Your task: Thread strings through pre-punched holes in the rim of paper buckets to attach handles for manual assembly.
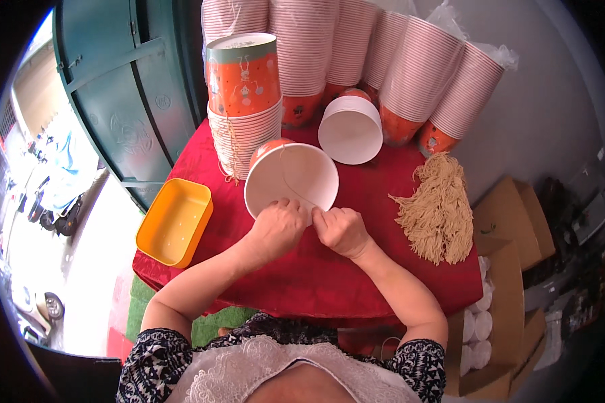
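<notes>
Left hand (277, 227) and right hand (341, 230) closed at the near rim of the white-lined orange paper bucket (291, 180), mid red tabletop (356, 269) | seemingly pinching a thin beige string (290, 181) across its mouth | bucket light, crushable: hold by rim | string bundle (439, 208) at right edge.

Bright daylight from the left, blown-out glare there, soft shadows, strong fisheye bending and dark vignette at the rim.

Short black-and-white patterned sleeves (156, 359), white lace front, bare forearms.
</notes>
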`<state>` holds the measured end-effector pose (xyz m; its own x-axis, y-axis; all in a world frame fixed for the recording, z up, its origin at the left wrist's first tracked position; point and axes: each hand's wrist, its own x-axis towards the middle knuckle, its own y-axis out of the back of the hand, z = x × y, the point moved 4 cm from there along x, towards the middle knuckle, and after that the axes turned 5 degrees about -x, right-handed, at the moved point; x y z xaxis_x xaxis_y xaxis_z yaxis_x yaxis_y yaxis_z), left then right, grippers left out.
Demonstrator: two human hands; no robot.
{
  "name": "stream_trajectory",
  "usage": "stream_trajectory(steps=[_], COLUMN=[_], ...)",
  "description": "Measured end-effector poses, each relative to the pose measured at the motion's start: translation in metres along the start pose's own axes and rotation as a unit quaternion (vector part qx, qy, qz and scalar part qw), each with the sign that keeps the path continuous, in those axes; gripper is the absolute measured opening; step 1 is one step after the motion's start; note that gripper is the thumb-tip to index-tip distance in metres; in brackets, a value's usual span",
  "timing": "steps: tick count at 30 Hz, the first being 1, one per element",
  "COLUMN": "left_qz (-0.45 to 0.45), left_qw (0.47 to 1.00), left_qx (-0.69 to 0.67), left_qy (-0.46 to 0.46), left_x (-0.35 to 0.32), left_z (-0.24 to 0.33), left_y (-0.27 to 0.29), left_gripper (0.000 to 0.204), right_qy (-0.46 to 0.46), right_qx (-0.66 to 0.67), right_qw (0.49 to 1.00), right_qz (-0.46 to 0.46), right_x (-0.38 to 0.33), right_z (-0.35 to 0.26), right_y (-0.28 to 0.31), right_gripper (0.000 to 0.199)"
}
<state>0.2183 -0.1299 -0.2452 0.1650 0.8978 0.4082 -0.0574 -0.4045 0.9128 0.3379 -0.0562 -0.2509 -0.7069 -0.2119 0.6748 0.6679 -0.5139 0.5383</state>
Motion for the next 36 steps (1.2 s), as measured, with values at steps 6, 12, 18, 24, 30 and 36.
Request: stream_trajectory(steps=[6,12,18,24,30,36], left_qz=[0.005,-0.045,-0.027,0.020,0.010,-0.005], left_qw=[1.000,0.997,0.970,0.922,0.881,0.802], left_qx=[0.011,-0.038,-0.204,-0.354,-0.431,-0.528], left_qy=[-0.004,0.045,0.132,0.156,0.198,0.278], left_x=[-0.001,-0.003,-0.003,-0.005,-0.003,-0.002], left_z=[0.008,0.001,-0.024,-0.029,-0.026,-0.031], left_y=[-0.020,-0.036,-0.054,-0.049,-0.051,-0.055], left_gripper=[0.015,0.013,0.013,0.009,0.008,0.013], right_qy=[-0.062,-0.108,-0.260,-0.314,-0.318,-0.307], right_qx=[0.020,0.103,0.258,0.305,0.321,0.320], right_qw=[0.988,0.926,0.856,0.841,0.826,0.834], right_qz=[-0.141,-0.347,-0.364,-0.318,-0.337,-0.329], right_x=[-0.008,-0.003,-0.007,-0.016,-0.020,-0.019], right_z=[-0.010,-0.012,0.012,0.016,0.014,0.011], right_y=[-0.011,-0.018,-0.023,-0.028,-0.036,-0.034], right_gripper=[0.013,0.007,0.031,0.040,0.043,0.043])
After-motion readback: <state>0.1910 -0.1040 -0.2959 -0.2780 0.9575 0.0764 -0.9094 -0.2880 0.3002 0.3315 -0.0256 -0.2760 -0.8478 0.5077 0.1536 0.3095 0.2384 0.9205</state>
